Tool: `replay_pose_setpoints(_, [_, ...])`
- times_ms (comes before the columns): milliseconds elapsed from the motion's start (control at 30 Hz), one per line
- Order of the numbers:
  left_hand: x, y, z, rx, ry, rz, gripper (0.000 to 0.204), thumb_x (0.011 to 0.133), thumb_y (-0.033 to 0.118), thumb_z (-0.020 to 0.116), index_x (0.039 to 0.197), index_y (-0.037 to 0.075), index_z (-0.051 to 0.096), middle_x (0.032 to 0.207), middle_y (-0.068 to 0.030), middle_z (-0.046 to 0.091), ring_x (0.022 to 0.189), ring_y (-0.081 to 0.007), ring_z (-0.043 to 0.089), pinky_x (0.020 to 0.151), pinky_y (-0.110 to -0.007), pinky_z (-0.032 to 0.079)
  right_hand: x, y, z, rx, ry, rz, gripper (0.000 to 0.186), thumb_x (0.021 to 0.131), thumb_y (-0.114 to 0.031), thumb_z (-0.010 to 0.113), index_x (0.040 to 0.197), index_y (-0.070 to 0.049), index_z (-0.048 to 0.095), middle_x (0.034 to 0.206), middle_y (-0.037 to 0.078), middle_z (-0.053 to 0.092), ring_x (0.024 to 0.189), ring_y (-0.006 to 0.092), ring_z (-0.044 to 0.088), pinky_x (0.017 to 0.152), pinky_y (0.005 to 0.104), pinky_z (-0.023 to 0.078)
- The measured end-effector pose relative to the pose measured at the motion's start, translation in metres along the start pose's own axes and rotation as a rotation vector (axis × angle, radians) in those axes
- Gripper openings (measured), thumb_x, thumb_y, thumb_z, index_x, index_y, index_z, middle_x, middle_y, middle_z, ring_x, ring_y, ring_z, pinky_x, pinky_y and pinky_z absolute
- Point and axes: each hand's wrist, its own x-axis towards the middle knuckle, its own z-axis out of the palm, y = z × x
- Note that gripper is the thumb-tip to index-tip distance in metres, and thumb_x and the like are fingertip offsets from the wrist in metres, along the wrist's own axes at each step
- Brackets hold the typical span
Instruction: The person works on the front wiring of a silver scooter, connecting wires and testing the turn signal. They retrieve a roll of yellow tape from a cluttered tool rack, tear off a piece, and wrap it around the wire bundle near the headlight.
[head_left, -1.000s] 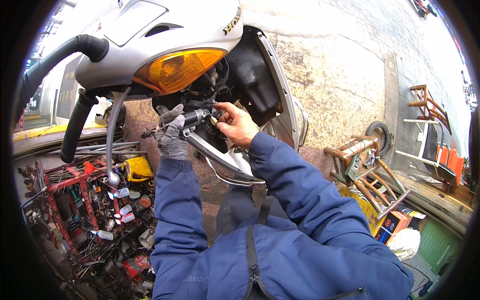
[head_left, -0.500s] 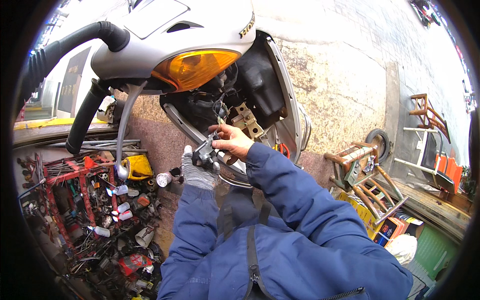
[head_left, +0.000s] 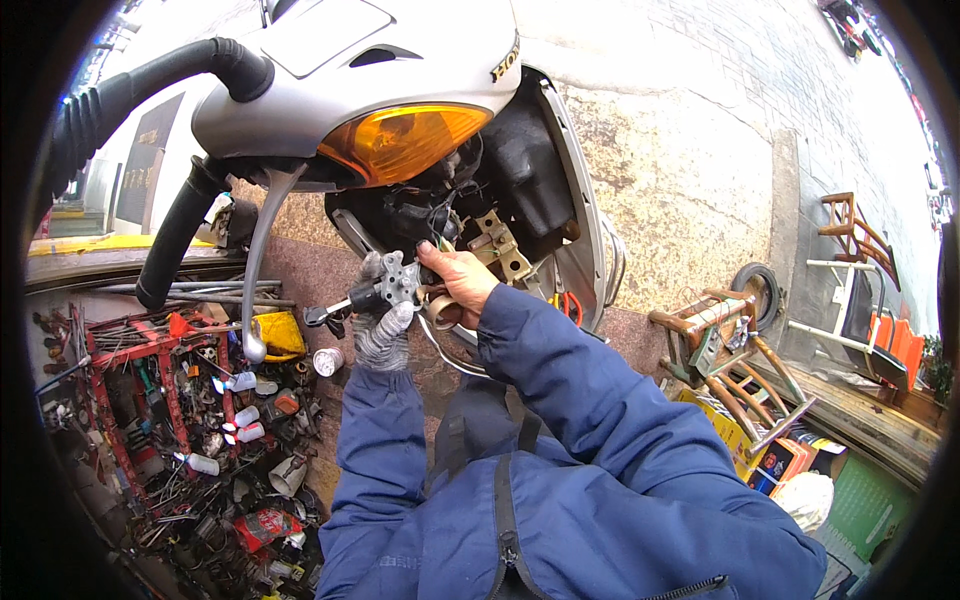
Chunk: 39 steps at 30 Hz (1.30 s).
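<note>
In front of the scooter's opened front, my left hand, in a grey knit glove, is closed around an ignition lock. Its grey metal face with several round bosses is turned up. A key with a dark head sticks out of its left end. My bare right hand is closed at the lock's right side, thumb stretched toward the wires; what its fingers grip is hidden. A brownish ring-shaped part shows just below those fingers.
The scooter's silver handlebar cover, orange turn signal and brake lever hang above and left. A red rack among cluttered tools stands at left. Wooden stools and a tyre are at right.
The lock has been turned in my hands, so its bossed face and the key now show. My left hand has shifted slightly left and up. The scooter front has swung a little right in view.
</note>
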Motion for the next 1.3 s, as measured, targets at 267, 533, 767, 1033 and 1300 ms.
replay_pose_setpoints(267, [0.023, 0.013, -0.003, 0.241, 0.011, 0.039, 0.049, 0.077, 0.013, 0.077, 0.118, 0.0, 0.053, 0.113, -0.0115, 0.06, 0.097, -0.0202, 0.062, 0.082, -0.034, 0.057, 0.012, -0.017, -0.02, -0.329, 0.086, -0.024, 0.045, 0.092, -0.046, 0.054, 0.098, -0.001, 0.059, 0.068, 0.005, 0.057, 0.055, 0.0121, 0.051, 0.046, 0.0268, 0.04])
replay_pose_setpoints(533, [0.033, 0.019, 0.029, 0.028, 0.348, -0.067, 0.051, 0.078, 0.029, 0.077, 0.12, 0.009, 0.054, 0.11, -0.0126, 0.062, 0.089, -0.024, 0.065, 0.072, -0.036, 0.059, 0.045, -0.04, -0.038, -1.371, 0.0, -0.628, 0.033, 0.08, -0.017, 0.064, 0.112, -0.009, 0.061, 0.081, 0.014, 0.064, 0.076, 0.0301, 0.062, 0.069, 0.0376, 0.05])
replay_pose_setpoints(767, [0.068, 0.004, 0.033, 0.039, 0.596, -0.209, 0.044, 0.081, 0.043, 0.072, 0.112, 0.014, 0.061, 0.1, -0.0048, 0.065, 0.08, -0.0171, 0.063, 0.066, -0.031, 0.057, 0.044, -0.043, -0.062, -1.504, -0.004, -0.834, 0.016, 0.083, -0.015, 0.062, 0.096, -0.006, 0.066, 0.084, 0.017, 0.064, 0.081, 0.0365, 0.062, 0.072, 0.0403, 0.051])
replay_pose_setpoints(1033, [0.081, 0.0, 0.045, 0.055, 0.632, -0.257, 0.038, 0.082, 0.042, 0.07, 0.111, 0.018, 0.062, 0.099, -0.0022, 0.064, 0.081, -0.0167, 0.06, 0.065, -0.031, 0.055, 0.041, -0.025, -0.067, -1.153, 0.127, -0.656, 0.014, 0.085, -0.011, 0.064, 0.096, -0.004, 0.066, 0.077, 0.014, 0.065, 0.069, 0.0216, 0.062, 0.067, 0.0323, 0.049])
replay_pose_setpoints(1300, [0.088, 0.004, 0.045, 0.072, 0.719, -0.296, 0.038, 0.083, 0.041, 0.07, 0.111, 0.017, 0.062, 0.095, -0.0014, 0.066, 0.074, -0.0154, 0.061, 0.06, -0.032, 0.056, 0.036, -0.023, -0.059, -0.961, 0.188, -0.567, 0.013, 0.084, -0.006, 0.063, 0.096, -0.002, 0.066, 0.071, 0.009, 0.063, 0.065, 0.0141, 0.056, 0.064, 0.0295, 0.047])
